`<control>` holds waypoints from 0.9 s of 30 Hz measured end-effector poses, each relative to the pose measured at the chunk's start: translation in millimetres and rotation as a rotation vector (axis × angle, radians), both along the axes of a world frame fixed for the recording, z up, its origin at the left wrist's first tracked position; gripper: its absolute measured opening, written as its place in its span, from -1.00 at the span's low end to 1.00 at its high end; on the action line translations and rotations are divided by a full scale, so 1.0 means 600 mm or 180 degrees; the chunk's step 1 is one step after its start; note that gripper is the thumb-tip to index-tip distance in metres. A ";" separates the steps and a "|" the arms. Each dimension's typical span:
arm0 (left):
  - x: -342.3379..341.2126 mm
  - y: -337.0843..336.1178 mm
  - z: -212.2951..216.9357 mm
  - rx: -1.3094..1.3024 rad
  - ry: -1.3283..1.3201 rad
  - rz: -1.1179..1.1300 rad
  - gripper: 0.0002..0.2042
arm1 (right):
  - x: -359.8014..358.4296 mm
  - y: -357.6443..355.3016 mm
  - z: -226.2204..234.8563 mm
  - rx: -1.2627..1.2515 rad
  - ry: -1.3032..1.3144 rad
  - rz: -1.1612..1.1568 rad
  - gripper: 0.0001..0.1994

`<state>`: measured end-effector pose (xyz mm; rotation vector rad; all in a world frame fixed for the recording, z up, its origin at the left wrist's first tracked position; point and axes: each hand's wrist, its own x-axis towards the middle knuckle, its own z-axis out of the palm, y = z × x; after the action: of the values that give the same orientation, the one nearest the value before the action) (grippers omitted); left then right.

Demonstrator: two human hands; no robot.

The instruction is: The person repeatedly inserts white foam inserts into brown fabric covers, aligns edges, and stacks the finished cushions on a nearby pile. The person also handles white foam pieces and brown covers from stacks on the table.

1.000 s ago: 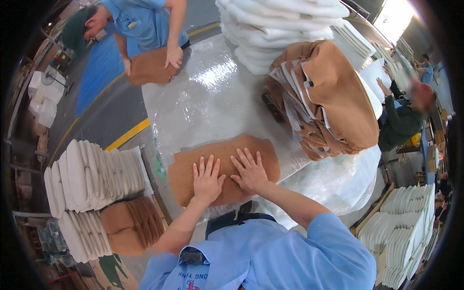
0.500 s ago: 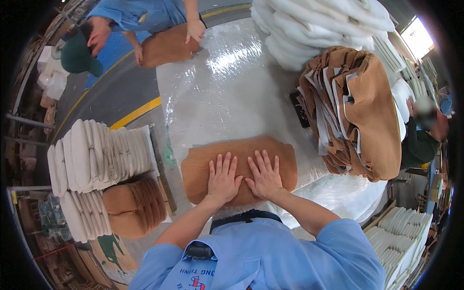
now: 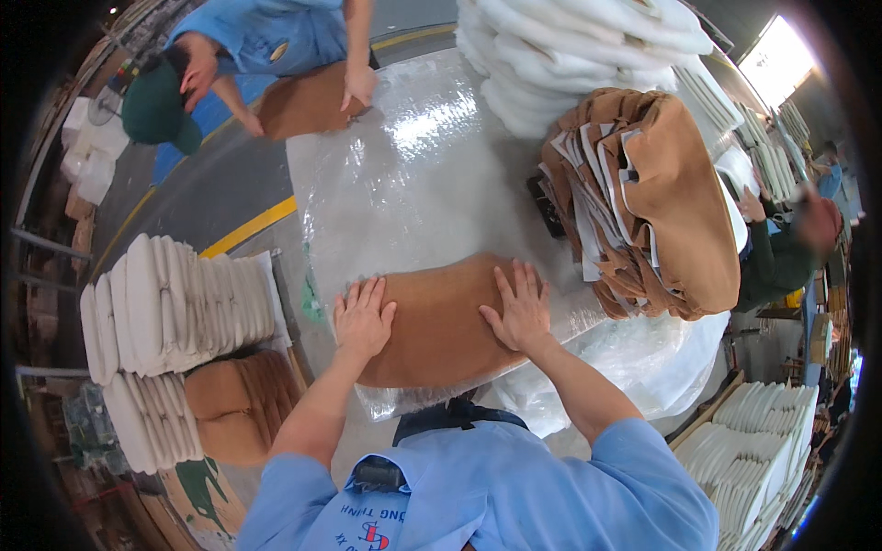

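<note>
The left hand [image 3: 363,320] and right hand [image 3: 521,312] lie flat with fingers spread on opposite ends of a brown cushion [image 3: 439,326], near the close edge of a plastic-covered tabletop [image 3: 390,202]. To the right, a pile of brown covers [image 3: 687,207] with white linings stands beside fluffy white padding [image 3: 574,55]. At the far left corner, a co-worker [image 3: 266,37] in a blue shirt holds a brown piece [image 3: 310,101]. White cushions [image 3: 170,308] and brown cushions [image 3: 225,409] stand at left.

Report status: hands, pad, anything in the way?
Left hand open on the pad, left end; right hand open, right end. Pad lying on table. Brown stack off to the right, apart from pad.
</note>
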<state>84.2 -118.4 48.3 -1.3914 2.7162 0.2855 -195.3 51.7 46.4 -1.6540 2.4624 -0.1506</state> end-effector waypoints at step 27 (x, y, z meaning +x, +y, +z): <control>0.232 -0.054 -0.016 0.4688 0.2157 0.3050 -0.67 | -0.080 -0.071 0.107 -0.0573 -0.3736 -0.1092 -0.55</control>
<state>223.6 -150.8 38.7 -1.8066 0.8934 2.3747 -243.1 9.0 110.6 -0.7324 1.7432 -1.0538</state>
